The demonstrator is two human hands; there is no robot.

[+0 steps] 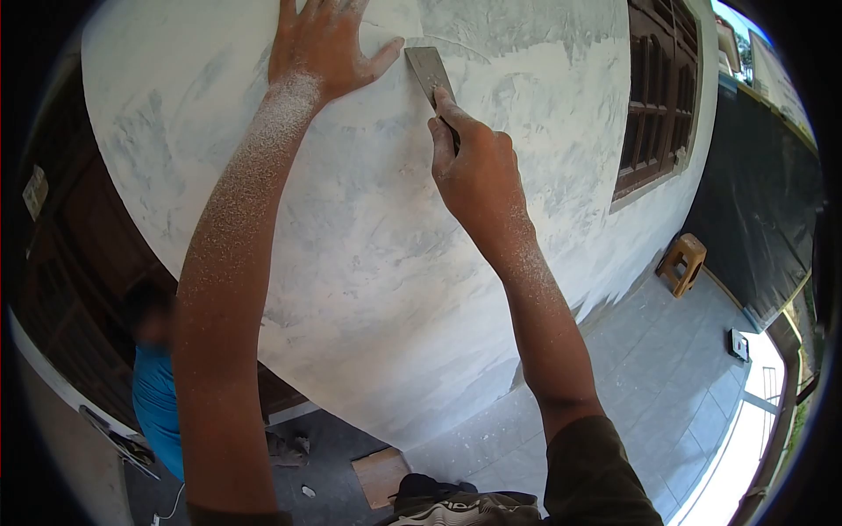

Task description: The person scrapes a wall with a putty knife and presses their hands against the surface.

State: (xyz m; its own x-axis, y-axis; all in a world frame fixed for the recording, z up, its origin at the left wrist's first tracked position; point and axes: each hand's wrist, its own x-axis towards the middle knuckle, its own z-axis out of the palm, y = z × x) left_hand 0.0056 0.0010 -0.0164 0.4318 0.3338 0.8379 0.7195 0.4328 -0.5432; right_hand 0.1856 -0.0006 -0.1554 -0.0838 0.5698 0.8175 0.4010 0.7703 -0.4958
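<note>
Two hands up on the skim-coated wall [395, 263]: left hand [320, 44] pressed flat, fingers spread, holding nothing. The right hand [474, 162] is clamped round the handle of a putty knife [428, 70], index finger along the blade, blade edge on the plaster just beside the left thumb. Reads as a scraping/smoothing stroke. A further pass would call for a low blade angle, even pressure and clearance from that thumb.

Flat metal putty knife [429, 72], blade pressed against white plastered wall [377, 228]
</note>
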